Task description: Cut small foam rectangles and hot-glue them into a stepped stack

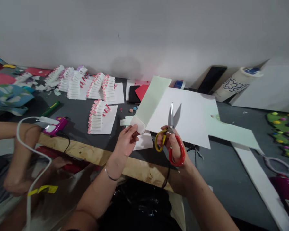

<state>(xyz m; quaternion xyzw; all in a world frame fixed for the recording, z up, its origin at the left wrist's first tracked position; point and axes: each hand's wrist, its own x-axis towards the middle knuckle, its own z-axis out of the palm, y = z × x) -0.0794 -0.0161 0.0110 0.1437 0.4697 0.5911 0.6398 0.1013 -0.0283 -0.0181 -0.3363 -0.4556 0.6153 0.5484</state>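
Note:
My left hand [128, 138] pinches a small white piece of card [138, 124] at the lower end of a pale green paper strip [154, 98]. The strip slants up and away to the right. Whether both pieces are in the pinch I cannot tell. In my right hand [174, 146] are scissors [170, 120] with one yellow and one red handle loop, their tips pointing away from me. The handles are spread apart, and the blades stand over a large white sheet [186, 112], clear of the strip.
Several white cards with pink-tipped paper pieces [97, 120] lie to the left. A magenta tool [56, 126] with a white cable sits by a seated person's arm [19, 160]. At the right are a white cup [236, 85], pale green paper [233, 133] and a white strip [257, 179].

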